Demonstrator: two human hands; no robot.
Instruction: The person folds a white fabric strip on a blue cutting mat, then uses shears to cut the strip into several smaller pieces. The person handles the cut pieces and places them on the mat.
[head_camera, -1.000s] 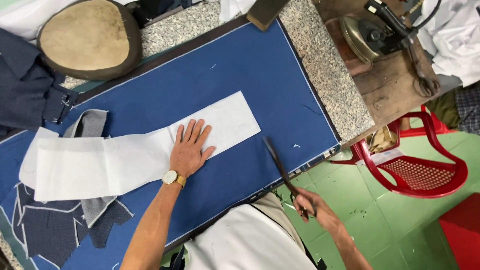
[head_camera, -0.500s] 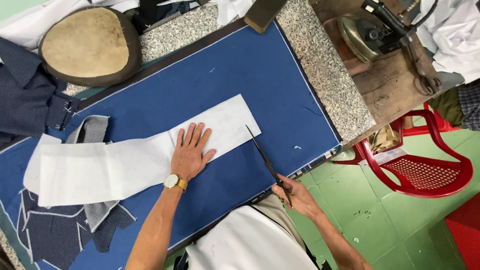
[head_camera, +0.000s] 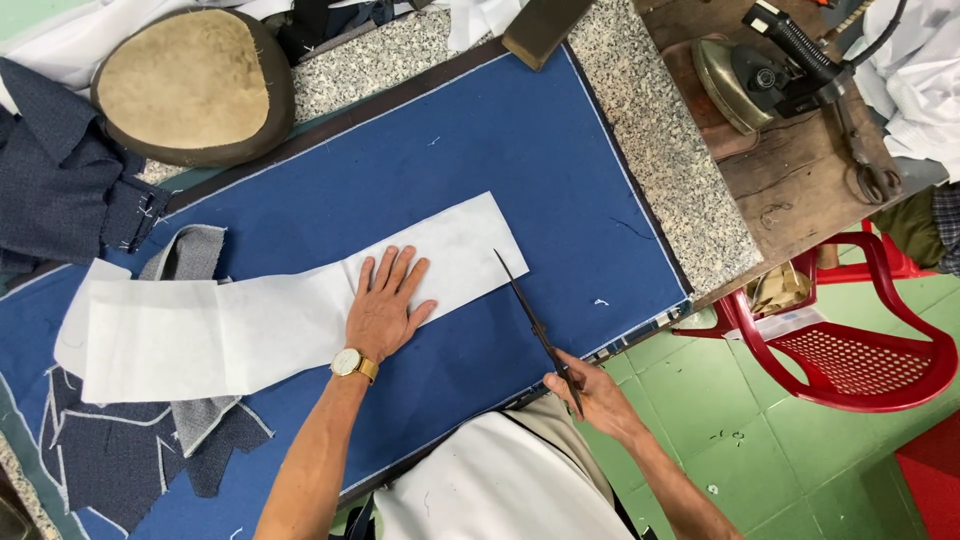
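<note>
Two hands are busy: your left hand (head_camera: 385, 308) stays flat on the white fabric strip (head_camera: 290, 305) on the blue table cover (head_camera: 560, 170), while your right hand (head_camera: 590, 385), closed around the scissors (head_camera: 535, 325), has brought their tip up to the strip's edge.

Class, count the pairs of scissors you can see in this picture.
2. One scissors in the right hand, over the blue table; another scissors on the wooden bench. Others may be hidden.

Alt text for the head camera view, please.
The left hand presses flat on a long white fabric strip on a blue table cover, while the right hand points dark scissors at the strip's end.
</note>
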